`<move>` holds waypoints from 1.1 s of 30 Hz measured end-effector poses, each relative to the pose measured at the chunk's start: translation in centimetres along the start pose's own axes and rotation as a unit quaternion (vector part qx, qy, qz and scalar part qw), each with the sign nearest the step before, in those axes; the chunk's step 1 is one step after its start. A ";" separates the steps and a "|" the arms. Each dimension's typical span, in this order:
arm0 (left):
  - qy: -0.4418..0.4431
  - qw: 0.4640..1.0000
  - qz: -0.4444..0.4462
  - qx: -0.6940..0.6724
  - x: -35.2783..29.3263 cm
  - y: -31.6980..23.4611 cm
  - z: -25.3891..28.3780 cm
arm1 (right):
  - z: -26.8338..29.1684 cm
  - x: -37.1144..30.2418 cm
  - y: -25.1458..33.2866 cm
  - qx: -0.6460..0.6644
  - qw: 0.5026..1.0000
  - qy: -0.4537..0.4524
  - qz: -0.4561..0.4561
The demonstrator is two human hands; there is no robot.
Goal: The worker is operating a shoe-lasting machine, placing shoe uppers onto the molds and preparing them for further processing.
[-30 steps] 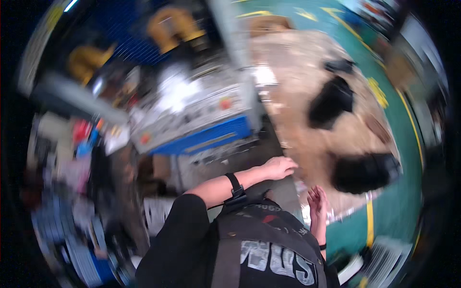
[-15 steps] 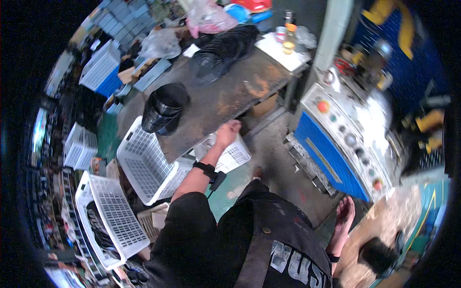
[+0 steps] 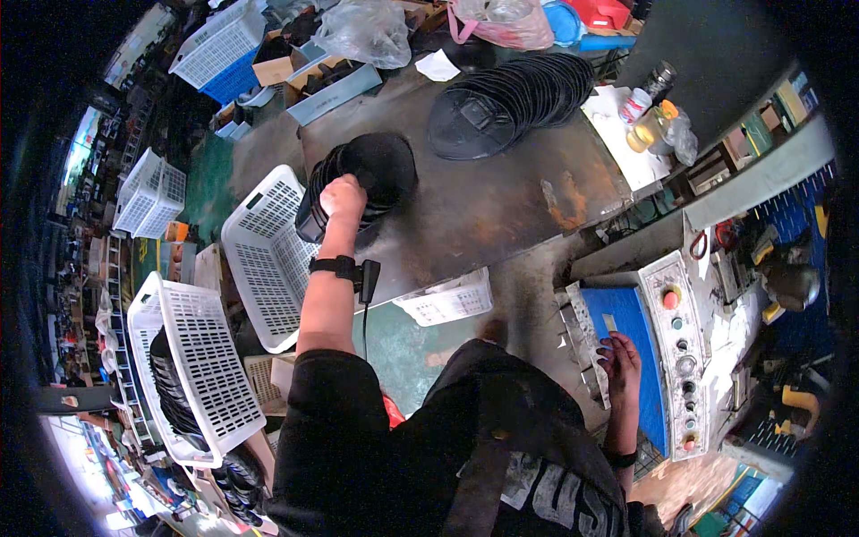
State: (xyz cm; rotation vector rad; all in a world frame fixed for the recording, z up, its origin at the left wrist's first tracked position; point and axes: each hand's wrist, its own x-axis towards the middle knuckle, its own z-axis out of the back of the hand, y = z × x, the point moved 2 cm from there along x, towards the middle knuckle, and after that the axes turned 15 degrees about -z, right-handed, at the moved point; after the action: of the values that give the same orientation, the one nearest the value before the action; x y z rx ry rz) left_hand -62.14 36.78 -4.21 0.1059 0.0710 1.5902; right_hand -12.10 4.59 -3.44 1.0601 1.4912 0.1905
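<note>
My left hand [image 3: 344,199] rests on a stack of black round plastic parts [image 3: 383,170] lying on its side at the near-left corner of a worn metal table [image 3: 483,210]. Fingers curl over the stack's edge. A black band with a cable is on that wrist. My right hand [image 3: 619,356] hangs low at the right with fingers apart, touching the edge of a blue machine [image 3: 640,358]. It holds nothing. A second, longer row of black round parts [image 3: 510,98] lies further back on the table.
White slotted baskets [image 3: 264,255] stand left of the table; one basket [image 3: 192,371] holds more black parts. A small white basket [image 3: 447,300] sits under the table edge. Bottles [image 3: 649,116] and bags [image 3: 367,31] are at the table's far side. The machine's control panel [image 3: 680,349] is at the right.
The view has swung left toward the table. My left hand moved from the table's front edge up onto the stack of black parts. My right hand now touches the machine.
</note>
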 end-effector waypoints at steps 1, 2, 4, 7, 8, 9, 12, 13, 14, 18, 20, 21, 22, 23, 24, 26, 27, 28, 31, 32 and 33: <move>-0.024 1.000 -0.013 -0.009 0.3 0.0 0.0 | -0.4 0.4 0.3 -0.009 1.000 -0.006 -0.002; -0.048 0.998 -0.029 -0.019 0.6 -0.5 0.5 | -0.7 0.7 0.7 -0.012 1.000 -0.009 -0.002; -0.079 0.996 -0.020 -0.048 0.8 -1.1 2.7 | -1.4 1.4 1.4 -0.024 0.999 -0.028 -0.007; -0.189 0.945 -0.055 -0.260 0.5 -1.9 6.3 | -2.4 2.6 2.1 -0.049 0.999 -0.005 -0.009; -0.191 0.945 -0.053 -0.261 0.1 -2.4 7.6 | -3.0 2.8 2.6 -0.051 0.999 -0.004 -0.008; -0.187 0.923 -0.061 -0.331 -0.5 -3.1 8.6 | -3.9 3.2 2.9 -0.058 0.998 0.015 -0.002; -0.206 0.841 -0.117 -0.486 -1.0 -3.5 9.0 | -6.3 4.7 4.1 -0.082 0.995 0.057 0.009; -0.211 0.822 -0.127 -0.513 -0.8 -4.0 8.7 | -7.4 4.9 4.6 -0.094 0.993 0.073 0.014; -0.220 0.805 -0.133 -0.535 -0.9 -4.1 8.3 | -8.7 5.3 4.9 -0.109 0.989 0.096 0.019; -0.204 0.825 -0.132 -0.511 1.2 -3.1 3.0 | -11.7 7.3 5.4 -0.134 0.983 0.125 0.003; -0.287 0.890 -0.130 -0.330 1.8 -2.9 4.7 | -11.4 8.5 5.4 -0.169 0.979 0.112 0.008; -0.350 0.900 -0.041 -0.255 2.2 0.6 4.7 | -11.2 9.2 4.9 -0.169 0.978 0.119 0.008; -0.410 0.893 0.053 -0.175 1.6 5.4 4.5 | -10.9 9.2 4.1 -0.173 0.976 0.132 0.011; -0.355 0.898 0.189 -0.178 0.3 11.1 -0.2 | -10.4 9.2 3.0 -0.179 0.974 0.136 -0.002; -0.299 0.879 0.321 -0.185 -0.4 15.4 -4.6 | -10.6 10.2 2.1 -0.185 0.973 0.140 -0.011; 0.094 0.957 0.159 -0.224 0.6 10.7 -7.0 | -10.4 10.8 0.8 -0.228 0.958 0.145 -0.092; 0.064 0.962 0.167 -0.205 0.8 7.5 -6.8 | -9.8 11.2 0.1 -0.219 0.958 0.134 -0.125; 0.033 0.966 0.181 -0.180 0.6 5.2 -6.8 | -9.6 11.7 -0.7 -0.210 0.956 0.130 -0.160; -0.017 0.975 0.180 -0.131 0.1 4.1 -6.9 | -12.1 12.5 -1.2 -0.245 0.949 0.134 -0.144; -0.013 0.975 0.180 -0.130 0.0 4.3 -7.0 | -12.9 13.0 -1.3 -0.253 0.947 0.150 -0.130; 0.017 0.969 0.183 -0.167 0.1 4.5 -6.3 | -13.6 13.6 -1.3 -0.258 0.944 0.133 -0.159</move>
State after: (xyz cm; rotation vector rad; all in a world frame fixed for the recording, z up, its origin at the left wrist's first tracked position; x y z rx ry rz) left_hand -67.28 36.89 -9.94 -0.1814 -0.1999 1.9501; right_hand -22.30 19.31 -10.47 0.3755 1.7040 0.4807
